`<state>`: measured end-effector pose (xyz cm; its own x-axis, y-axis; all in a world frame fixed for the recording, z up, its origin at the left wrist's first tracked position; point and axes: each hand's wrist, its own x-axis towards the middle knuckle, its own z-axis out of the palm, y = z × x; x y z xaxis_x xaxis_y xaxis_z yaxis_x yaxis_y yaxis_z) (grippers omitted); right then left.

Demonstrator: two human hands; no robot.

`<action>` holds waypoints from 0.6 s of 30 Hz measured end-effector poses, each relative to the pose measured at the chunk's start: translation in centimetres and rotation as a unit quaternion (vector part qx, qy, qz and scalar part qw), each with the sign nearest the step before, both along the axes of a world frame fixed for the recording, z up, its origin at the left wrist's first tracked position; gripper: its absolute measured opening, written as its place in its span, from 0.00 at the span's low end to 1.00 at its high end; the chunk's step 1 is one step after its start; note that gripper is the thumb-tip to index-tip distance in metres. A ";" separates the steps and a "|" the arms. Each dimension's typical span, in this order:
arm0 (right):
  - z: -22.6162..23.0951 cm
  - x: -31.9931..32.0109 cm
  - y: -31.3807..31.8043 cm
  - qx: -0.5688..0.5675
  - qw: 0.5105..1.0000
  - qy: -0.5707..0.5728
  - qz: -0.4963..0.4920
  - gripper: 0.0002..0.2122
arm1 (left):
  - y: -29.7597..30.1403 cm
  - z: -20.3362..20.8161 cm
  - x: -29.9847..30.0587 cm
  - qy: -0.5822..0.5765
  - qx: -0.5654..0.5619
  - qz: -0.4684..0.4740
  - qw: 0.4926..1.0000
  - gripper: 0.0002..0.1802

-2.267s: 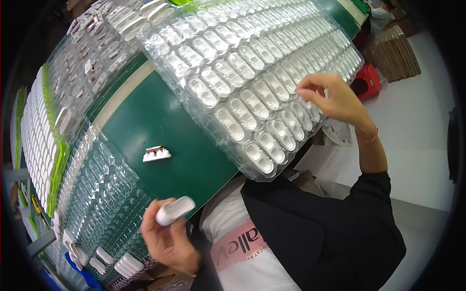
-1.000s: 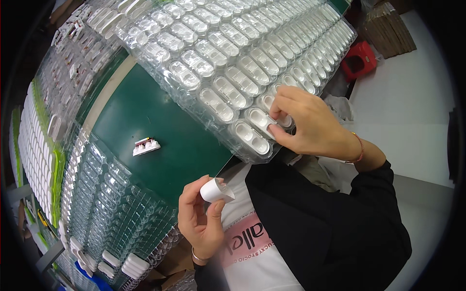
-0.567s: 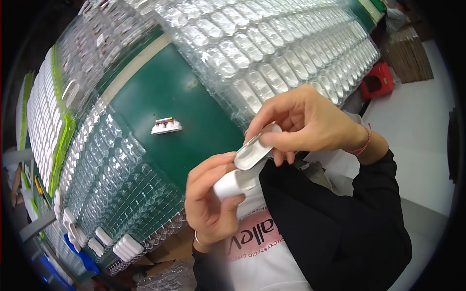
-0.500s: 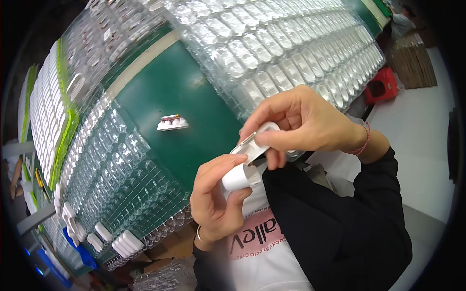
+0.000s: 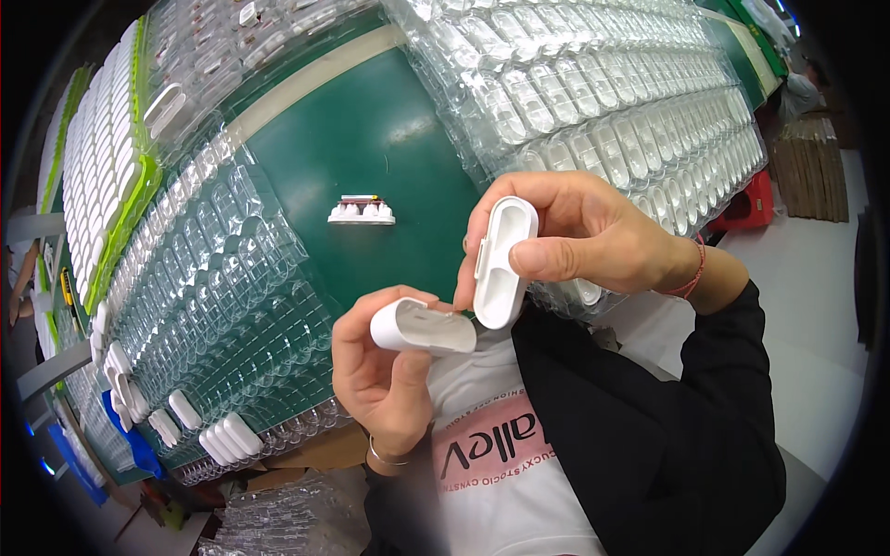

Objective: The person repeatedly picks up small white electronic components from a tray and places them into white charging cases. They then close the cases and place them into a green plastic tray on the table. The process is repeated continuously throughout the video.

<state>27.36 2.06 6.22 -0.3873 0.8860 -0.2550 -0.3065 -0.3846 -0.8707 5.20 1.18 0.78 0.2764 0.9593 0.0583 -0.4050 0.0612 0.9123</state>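
My left hand [image 5: 378, 394] is closed around a white hollow plastic case shell [image 5: 422, 332], whose open end faces right. In my right hand [image 5: 607, 243] is a white oval case lid [image 5: 501, 287], held by thumb and fingers with its hollow inside toward me. A small hinge piece shows on the lid's left edge. The two parts are apart, the lid just right of and above the shell. On the green mat [image 5: 371, 134] beyond my hands lies a small white insert [image 5: 362, 215] with a dark strip along its top.
Clear plastic trays with oval pockets [image 5: 556, 83] cover the far right. More clear trays [image 5: 222, 269] lie at the left. Behind them stand white parts in a green-edged tray [image 5: 107, 157]. Several closed white cases [image 5: 229, 439] sit near left. A red stool [image 5: 749, 204] is at right.
The shell and lid have moved apart. My left hand has shifted left with the shell, and my right hand has turned the lid more upright, its inside showing.
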 end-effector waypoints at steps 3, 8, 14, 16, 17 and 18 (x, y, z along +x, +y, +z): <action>0.0 -0.2 0.1 0.002 1.000 0.012 -0.010 0.15 | 0.1 -0.2 0.2 -0.007 -0.011 -0.013 1.000 0.28; -0.5 -0.4 0.0 0.011 1.000 -0.005 -0.012 0.15 | 0.4 -0.9 -0.3 -0.043 -0.006 -0.068 0.997 0.24; -0.6 -0.7 -0.3 0.001 1.000 -0.003 -0.013 0.15 | 0.4 -1.0 -0.3 -0.042 -0.018 -0.091 0.995 0.25; -0.5 -0.7 -0.3 -0.005 1.000 0.011 -0.016 0.14 | 0.5 -1.0 -0.2 -0.043 -0.019 -0.092 0.995 0.25; -0.3 -0.7 -0.3 -0.012 1.000 0.011 -0.016 0.14 | 0.5 -1.0 -0.2 -0.040 -0.019 -0.089 0.995 0.25; -0.2 -0.7 -0.2 -0.018 1.000 0.011 -0.015 0.14 | 0.4 -1.1 -0.2 -0.037 -0.019 -0.087 0.995 0.25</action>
<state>26.65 1.84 6.05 -0.3669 0.8877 -0.2781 -0.3369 -0.4054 -0.8498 5.02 1.63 -0.29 0.4342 0.8994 0.0503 -0.4521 0.1693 0.8758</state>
